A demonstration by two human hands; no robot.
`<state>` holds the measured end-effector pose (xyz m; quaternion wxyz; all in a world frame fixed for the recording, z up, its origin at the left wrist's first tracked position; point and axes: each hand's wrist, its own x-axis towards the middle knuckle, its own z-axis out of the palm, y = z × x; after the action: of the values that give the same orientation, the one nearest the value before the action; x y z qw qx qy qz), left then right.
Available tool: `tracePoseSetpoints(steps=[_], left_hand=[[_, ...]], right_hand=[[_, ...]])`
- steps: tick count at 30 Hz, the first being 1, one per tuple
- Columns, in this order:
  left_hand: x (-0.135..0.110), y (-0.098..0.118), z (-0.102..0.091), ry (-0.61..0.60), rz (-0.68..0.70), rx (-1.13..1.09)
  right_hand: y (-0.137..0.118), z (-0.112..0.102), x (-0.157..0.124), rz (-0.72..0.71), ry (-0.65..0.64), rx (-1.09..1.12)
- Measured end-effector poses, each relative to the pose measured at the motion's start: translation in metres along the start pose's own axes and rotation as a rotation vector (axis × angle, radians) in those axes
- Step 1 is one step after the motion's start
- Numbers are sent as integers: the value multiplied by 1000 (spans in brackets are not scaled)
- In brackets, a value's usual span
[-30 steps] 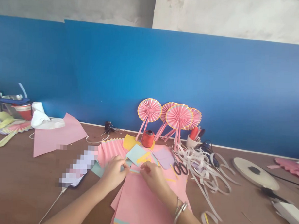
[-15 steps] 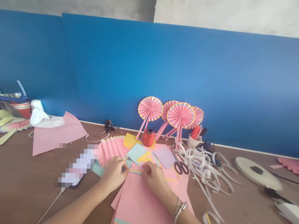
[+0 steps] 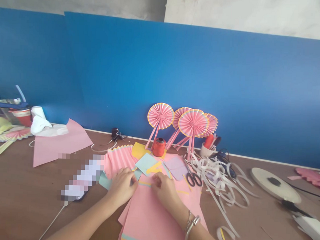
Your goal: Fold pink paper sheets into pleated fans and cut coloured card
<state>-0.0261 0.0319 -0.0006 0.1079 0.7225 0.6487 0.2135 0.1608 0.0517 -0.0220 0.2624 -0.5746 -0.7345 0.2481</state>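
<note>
The left hand (image 3: 122, 187) and the right hand (image 3: 164, 192) are close together, low over a stack of pink paper (image 3: 151, 217). Both hands are half closed, with the fingers curled down. The thumbs and fingertips do the work, and the palms stay up off the paper. The left fingers sit by a small blue-green card (image 3: 137, 174), and the right fingers rest on the top pink sheet. A thin yellow and blue strip (image 3: 144, 184) lies on the paper between the hands. The hands hide part of it, so I cannot tell if they pinch it or just press near it. A metal bangle (image 3: 192, 222) sits on the right wrist, well clear of the paper.

Just past the hands lie a blue-green square (image 3: 146, 163), a purple square (image 3: 175, 167), a yellow square (image 3: 139, 150), and a pleated pink paper (image 3: 119, 160). Black-handled scissors (image 3: 194, 179) lie to the right, by a heap of white paper strips (image 3: 215, 179).

Farther back stand a red spool (image 3: 159, 147), a cup of pens (image 3: 207, 150), and four round pink paper fans (image 3: 160, 115) on sticks. They lean on a blue wall (image 3: 161, 71). A big pink sheet (image 3: 59, 144) lies on the brown table (image 3: 23, 185) at the left.
</note>
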Motion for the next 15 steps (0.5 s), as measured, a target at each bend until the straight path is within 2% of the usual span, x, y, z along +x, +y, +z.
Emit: tracePoseSetpoints(steps=[8, 15], left_hand=[[-1, 3, 0, -7, -17, 23], [-1, -3, 3, -5, -29, -31]], right_hand=[[1, 2, 1, 4, 26, 6], [16, -1, 3, -24, 90, 178]])
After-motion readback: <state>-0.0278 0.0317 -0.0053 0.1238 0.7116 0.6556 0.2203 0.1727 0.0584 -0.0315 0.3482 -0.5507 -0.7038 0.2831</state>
